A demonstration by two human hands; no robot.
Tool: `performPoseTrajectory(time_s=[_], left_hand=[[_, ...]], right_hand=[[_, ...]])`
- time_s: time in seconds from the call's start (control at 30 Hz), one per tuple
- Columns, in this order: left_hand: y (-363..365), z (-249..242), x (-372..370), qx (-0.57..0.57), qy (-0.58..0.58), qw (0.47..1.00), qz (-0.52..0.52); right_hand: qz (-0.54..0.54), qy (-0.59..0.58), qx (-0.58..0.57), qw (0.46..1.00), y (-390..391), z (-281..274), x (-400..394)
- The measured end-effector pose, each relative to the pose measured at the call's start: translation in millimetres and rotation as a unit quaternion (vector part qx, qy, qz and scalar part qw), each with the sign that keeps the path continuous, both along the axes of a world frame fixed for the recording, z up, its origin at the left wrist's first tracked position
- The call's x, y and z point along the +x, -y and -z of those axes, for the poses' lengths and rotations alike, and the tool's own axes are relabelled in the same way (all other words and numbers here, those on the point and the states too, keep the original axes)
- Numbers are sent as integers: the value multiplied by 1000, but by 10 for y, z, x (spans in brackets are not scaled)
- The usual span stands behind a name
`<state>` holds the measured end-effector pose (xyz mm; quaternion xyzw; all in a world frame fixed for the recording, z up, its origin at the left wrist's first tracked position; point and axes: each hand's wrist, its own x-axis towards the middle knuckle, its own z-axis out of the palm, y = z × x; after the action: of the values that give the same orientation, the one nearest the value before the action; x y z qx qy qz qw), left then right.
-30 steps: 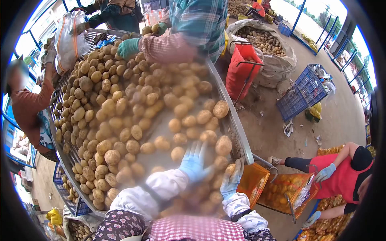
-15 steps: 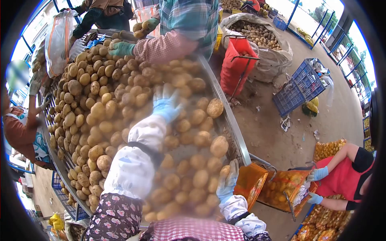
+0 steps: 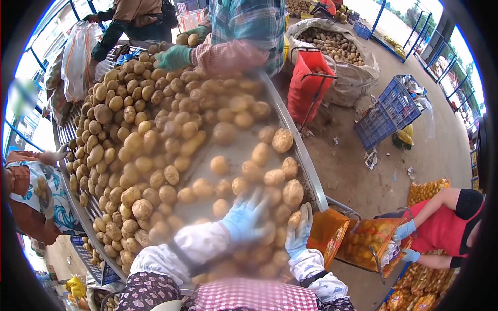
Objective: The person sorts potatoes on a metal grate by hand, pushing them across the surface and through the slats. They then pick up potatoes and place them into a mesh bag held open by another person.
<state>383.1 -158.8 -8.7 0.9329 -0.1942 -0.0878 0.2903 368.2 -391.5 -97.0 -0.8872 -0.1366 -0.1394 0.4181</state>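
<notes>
Potatoes point(image 3: 155, 135) cover the long metal sorting surface point(image 3: 306, 166) ahead of us. Our left hand point(image 3: 243, 220), in a blue glove, lies spread and released over the near potatoes, blurred. Our right hand point(image 3: 300, 233) grasps one potato point(image 3: 294, 218) at the surface's right edge, just above an orange mesh sack point(image 3: 324, 236). Across the pile, another person's green-gloved hand point(image 3: 174, 57) touches the potatoes.

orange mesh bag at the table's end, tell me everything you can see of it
The orange mesh bag hangs open on a metal frame at the sorting table's near right corner, just below its rim. It looks like thin woven netting, slack and translucent. The right hand, in a pale blue glove, rests close beside it holding a potato. Its contents cannot be made out.
</notes>
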Motion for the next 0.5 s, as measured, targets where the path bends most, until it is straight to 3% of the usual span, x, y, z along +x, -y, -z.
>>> performPoseTrajectory(time_s=[0.07,0.1,0.17,0.2,0.23,0.3,0.4,0.5], left_hand=[[-168,-69,-150,-30,-22,999,32],[-328,-30,-145,-77,33,996,11],[-559,-191,-63,39,115,983,-137],[-693,-114,-13,143,197,941,-237],[-807,-98,5,157,178,918,-319],[-937,305,-35,174,40,914,-365],[-575,148,-366,190,48,947,-255],[-168,102,-736,147,27,985,-84]], right_hand=[[-5,-21,-18,1000,35,-6,9],[1,-45,-7,999,52,-18,8],[18,-98,15,995,75,-73,-10],[8,-71,43,997,104,-78,-27],[14,-85,51,995,117,-96,-69],[25,-112,66,991,117,-152,-153],[12,-115,58,992,113,-269,-260],[27,-147,194,970,46,-326,-239]])
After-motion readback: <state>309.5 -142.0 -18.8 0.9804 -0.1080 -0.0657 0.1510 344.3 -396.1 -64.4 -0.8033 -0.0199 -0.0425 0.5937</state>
